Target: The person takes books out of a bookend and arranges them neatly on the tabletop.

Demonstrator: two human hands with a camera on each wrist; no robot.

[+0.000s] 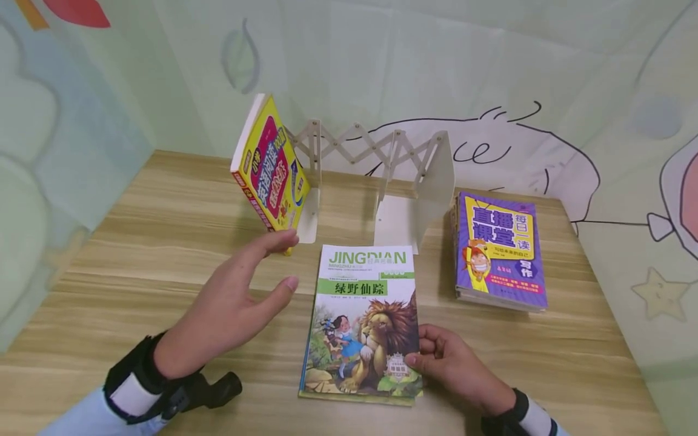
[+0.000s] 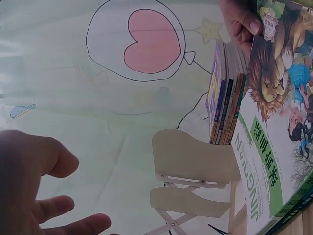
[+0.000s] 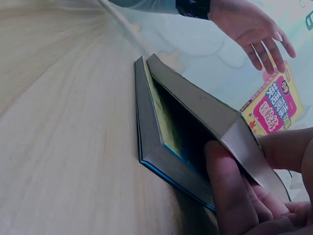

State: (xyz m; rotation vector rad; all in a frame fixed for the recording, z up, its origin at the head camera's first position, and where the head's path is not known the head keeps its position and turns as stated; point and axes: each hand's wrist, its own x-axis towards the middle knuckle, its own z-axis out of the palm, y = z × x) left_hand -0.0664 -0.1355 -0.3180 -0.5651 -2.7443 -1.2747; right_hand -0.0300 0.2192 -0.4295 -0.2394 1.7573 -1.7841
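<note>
A paperback with a lion and a girl on its cover [image 1: 362, 321] lies on top of at least one other book [image 3: 176, 176] near the front middle of the table. My right hand [image 1: 458, 366] pinches its right edge, thumb on the cover and fingers underneath. In the right wrist view this edge is raised, with a gap above the lower book. My left hand [image 1: 229, 309] is held in the air left of the paperback, fingers spread and holding nothing. Just beyond it, a yellow and pink book [image 1: 272, 169] stands upright, leaning against a beige expandable bookend [image 1: 438, 181].
A stack of books topped by a purple cover [image 1: 501, 248] lies at the right of the wooden table [image 1: 125, 242]. Behind the table hangs a pale cloth backdrop [image 1: 338, 60] with cartoon drawings. The bookend's lattice stretches along the back edge.
</note>
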